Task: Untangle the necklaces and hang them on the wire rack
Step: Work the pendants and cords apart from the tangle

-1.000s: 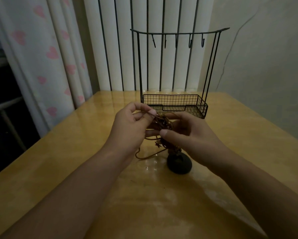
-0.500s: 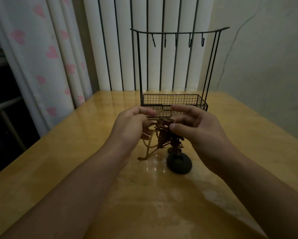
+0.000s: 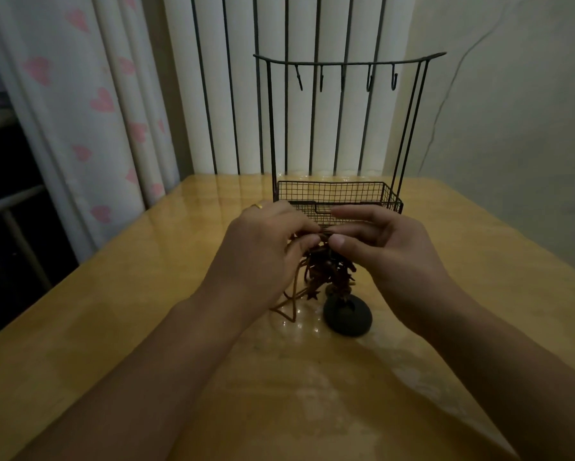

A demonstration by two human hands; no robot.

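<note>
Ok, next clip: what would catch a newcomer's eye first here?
Probably the two hands at centre, the left hand and right hand, pinching the top of a dark tangle of necklaces that dangles over the yellow table, with a round dark pendant resting on the tabletop. Behind them stands the black wire rack, its five hooks all bare.

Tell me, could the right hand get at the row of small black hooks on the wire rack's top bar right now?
Probably not yet. The right hand pinches the tangled brown cord necklaces together with the left hand. The black hooks hang bare with nothing in front, but the tangle ties up both hands.
</note>
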